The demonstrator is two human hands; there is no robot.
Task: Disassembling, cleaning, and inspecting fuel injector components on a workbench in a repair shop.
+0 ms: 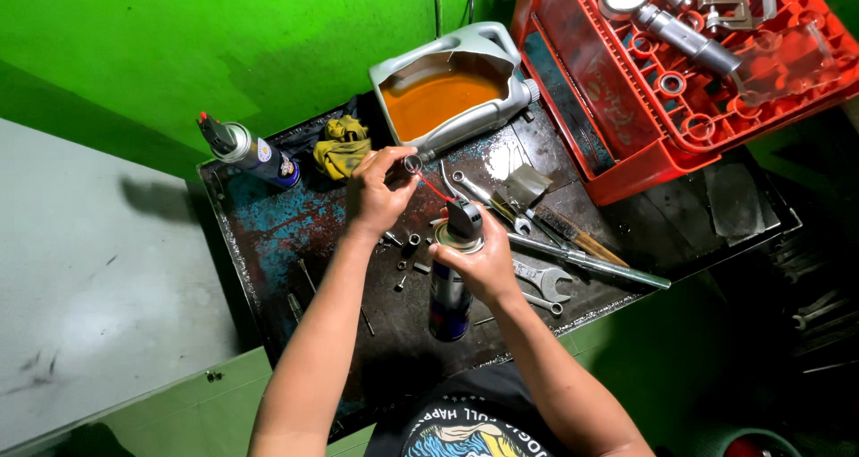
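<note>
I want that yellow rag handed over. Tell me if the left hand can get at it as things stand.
Probably not at once. The rag lies uncovered just beside the left hand, nothing between them, but that hand is pinching a small ring, so its fingers are occupied.

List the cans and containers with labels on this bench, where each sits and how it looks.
Spray can: bench front, in the right hand; dark blue, black nozzle, red straw.
Second spray can: back left corner, lying tilted; silver top, blue-and-white label.
Cut-open jug: back centre; grey plastic, holding orange liquid.
</note>
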